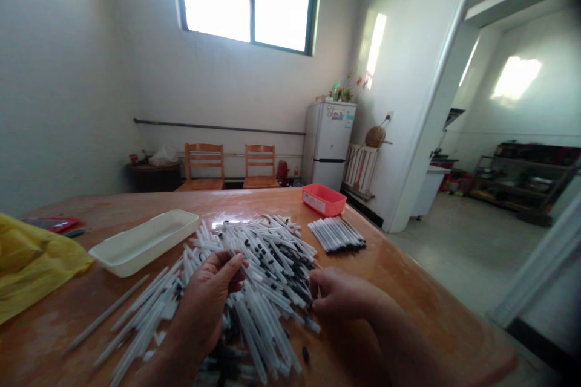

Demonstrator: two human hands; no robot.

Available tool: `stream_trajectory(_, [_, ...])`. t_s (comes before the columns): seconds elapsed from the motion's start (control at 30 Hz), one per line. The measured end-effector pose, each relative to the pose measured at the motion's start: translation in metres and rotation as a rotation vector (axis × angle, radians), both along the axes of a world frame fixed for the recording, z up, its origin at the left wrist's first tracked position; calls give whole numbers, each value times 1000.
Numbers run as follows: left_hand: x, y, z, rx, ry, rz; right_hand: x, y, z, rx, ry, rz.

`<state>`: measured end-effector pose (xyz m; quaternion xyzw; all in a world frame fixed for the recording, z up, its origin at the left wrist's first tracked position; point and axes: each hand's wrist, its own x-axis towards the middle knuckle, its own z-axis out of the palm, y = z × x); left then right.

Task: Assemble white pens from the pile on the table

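Note:
A large loose pile of white pens with black tips (258, 266) lies spread on the wooden table (408, 290). My left hand (211, 293) rests on the pile's near left side, fingers curled around a pen or two at its fingertips. My right hand (338, 296) sits at the pile's right edge, fingers pinched on a pen's black end. A neat row of aligned pens (336, 234) lies apart, to the right of the pile.
A shallow white tray (143, 240) stands left of the pile. A red plastic box (324, 199) sits at the table's far right. A yellow bag (31, 263) lies at the left edge. Two chairs (229, 166) and a fridge (327, 142) stand by the far wall.

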<state>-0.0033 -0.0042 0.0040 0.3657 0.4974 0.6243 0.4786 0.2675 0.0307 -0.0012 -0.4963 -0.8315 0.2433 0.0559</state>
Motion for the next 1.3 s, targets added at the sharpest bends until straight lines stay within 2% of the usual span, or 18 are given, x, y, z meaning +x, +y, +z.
stream_trajectory(0.37, [2,-1,4,-35,-69,22,-4,0,-1,32,45,0])
stream_trajectory(0.5, [2,-1,7,-43,-85,32,4,4,-1,0,80,-5])
stream_trajectory(0.7, [2,0,7,-40,-90,32,20,13,-1,92,118,-31])
stream_trajectory(0.83, [1,1,4,-39,-77,33,23,14,-3,87,104,-15])
stream_trajectory(1.13, [-2,4,4,-16,-106,68,-7,4,-8,146,353,30])
stream_trajectory(1.3, [-3,5,5,-12,-121,99,-22,1,-12,231,384,21])
